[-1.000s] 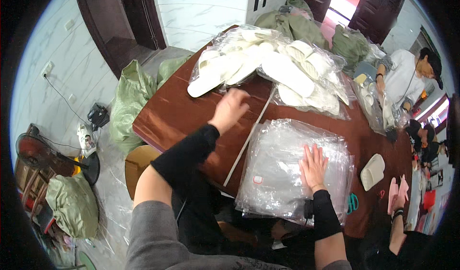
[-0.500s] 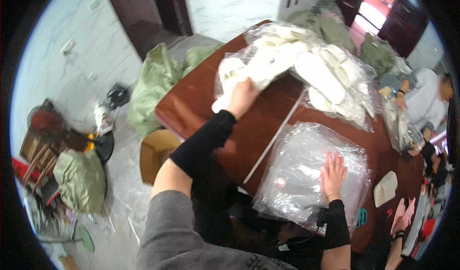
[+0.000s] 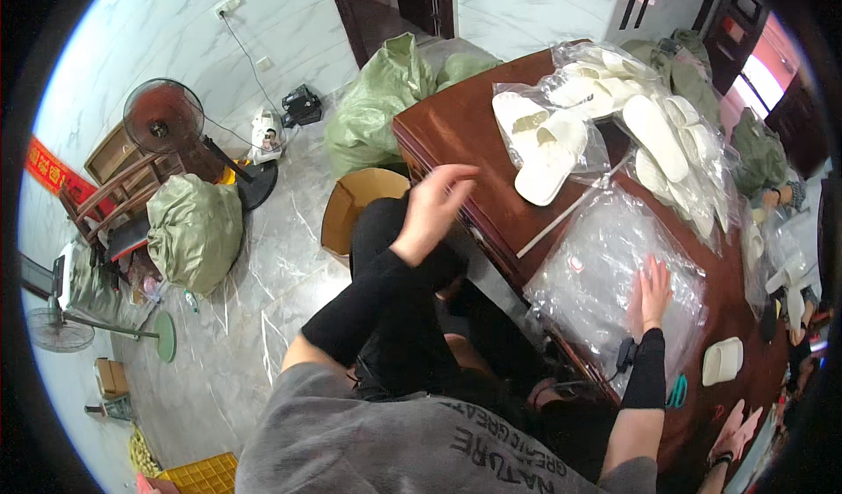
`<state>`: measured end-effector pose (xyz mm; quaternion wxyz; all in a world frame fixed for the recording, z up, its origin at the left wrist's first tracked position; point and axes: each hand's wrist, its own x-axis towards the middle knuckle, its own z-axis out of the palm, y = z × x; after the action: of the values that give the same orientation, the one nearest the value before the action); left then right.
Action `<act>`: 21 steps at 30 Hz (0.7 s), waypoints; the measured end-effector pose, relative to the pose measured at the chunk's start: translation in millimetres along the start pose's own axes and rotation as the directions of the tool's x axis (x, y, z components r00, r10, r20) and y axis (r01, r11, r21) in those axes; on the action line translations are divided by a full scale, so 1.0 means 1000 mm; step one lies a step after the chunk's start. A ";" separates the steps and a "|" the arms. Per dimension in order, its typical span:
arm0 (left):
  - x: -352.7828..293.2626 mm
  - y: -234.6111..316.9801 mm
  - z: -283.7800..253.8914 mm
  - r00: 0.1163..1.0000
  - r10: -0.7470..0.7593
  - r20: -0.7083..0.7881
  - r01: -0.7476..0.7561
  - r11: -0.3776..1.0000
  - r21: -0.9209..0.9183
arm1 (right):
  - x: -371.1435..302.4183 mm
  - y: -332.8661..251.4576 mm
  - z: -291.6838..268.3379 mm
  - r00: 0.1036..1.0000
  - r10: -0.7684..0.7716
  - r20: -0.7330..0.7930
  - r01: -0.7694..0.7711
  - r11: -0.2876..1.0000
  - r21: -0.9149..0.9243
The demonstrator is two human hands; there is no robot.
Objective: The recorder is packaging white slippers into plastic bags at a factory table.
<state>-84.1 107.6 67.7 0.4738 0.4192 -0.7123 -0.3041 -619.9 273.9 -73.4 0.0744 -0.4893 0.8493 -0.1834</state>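
Note:
My left hand (image 3: 431, 212) hangs in the air past the table's near left edge, holding nothing, its fingers apart. My right hand (image 3: 653, 291) lies flat, fingers spread, on a stack of clear plastic bags (image 3: 605, 253). Beyond the stack, a pair of white slippers (image 3: 551, 168) in a clear bag rests on the brown table (image 3: 465, 121). More bagged white slippers (image 3: 653, 135) are heaped at the far right of that pair. A thin pale rod (image 3: 561, 216) lies between the slippers and the stack, one end under the plastic.
An open cardboard box (image 3: 340, 218) stands on the floor beside the table, near green sacks (image 3: 377, 99). Teal scissors (image 3: 677, 391), a white slipper (image 3: 722, 362) and pink slippers (image 3: 737, 428) lie right of the stack. Another person's hand (image 3: 724, 446) touches the pink ones. A fan (image 3: 162, 117) stands at left.
My left hand has left the bagged slippers and come back leftward off the table. One bagged pair now sits nearer, apart from the heap. My right hand stays on the bags; the view has turned left.

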 end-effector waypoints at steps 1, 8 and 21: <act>-0.022 0.005 -0.027 0.993 -0.116 -0.037 0.116 0.993 0.000 | 0.005 0.015 -0.006 0.999 -0.030 -0.030 0.032 0.997 0.074; -0.180 -0.031 -0.159 0.843 -0.295 -0.450 0.322 0.947 -0.017 | -0.001 -0.006 -0.059 0.953 -0.199 -0.230 0.209 0.978 0.019; -0.243 -0.122 -0.083 0.876 -0.457 -0.156 0.478 0.866 0.147 | -0.090 -0.144 -0.131 0.917 -0.375 -0.140 0.383 0.923 0.039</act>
<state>79.2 263.4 -105.7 0.3865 0.6373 -0.5854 -0.3191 -498.5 317.0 97.9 -0.0018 -0.6290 0.7350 -0.2534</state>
